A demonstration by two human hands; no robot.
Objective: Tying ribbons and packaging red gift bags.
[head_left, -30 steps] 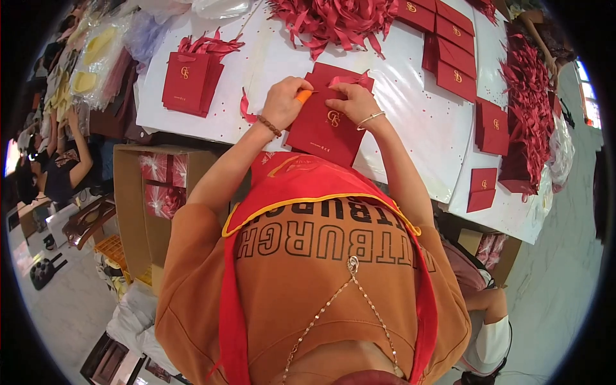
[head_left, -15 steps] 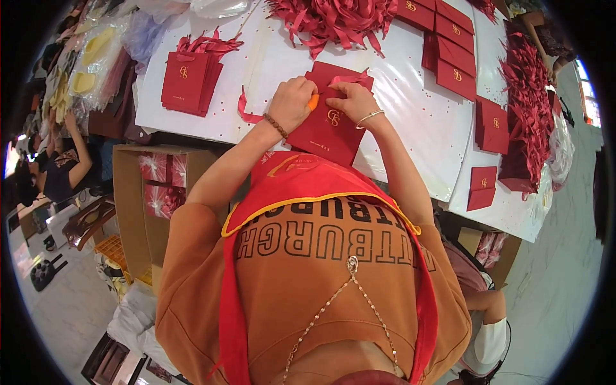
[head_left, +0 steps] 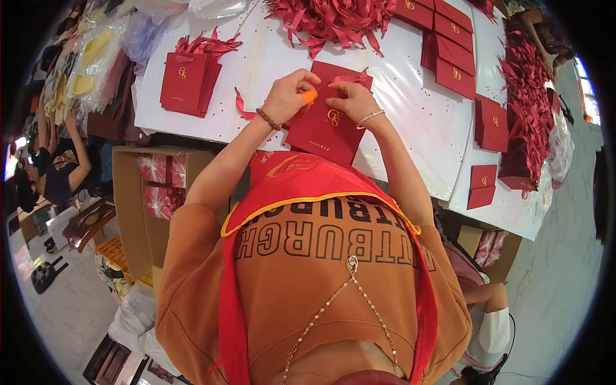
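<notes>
Fitting a crimson satin ribbon (head_left: 351, 78) to the flat dark-red paper bag (head_left: 324, 133), near centre, seemed your step; the next move called for fine pinching. Your left hand (head_left: 288, 96) and right hand (head_left: 355, 102) curled, grips unclear.

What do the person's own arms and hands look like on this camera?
Both hands are ungloved. The left hand has an orange cover around one of its fingers and a brown beaded bracelet at the wrist. The right hand has a thin, pale bangle at its wrist. The sleeves are plain orange-brown and short, leaving the forearms bare.
</notes>
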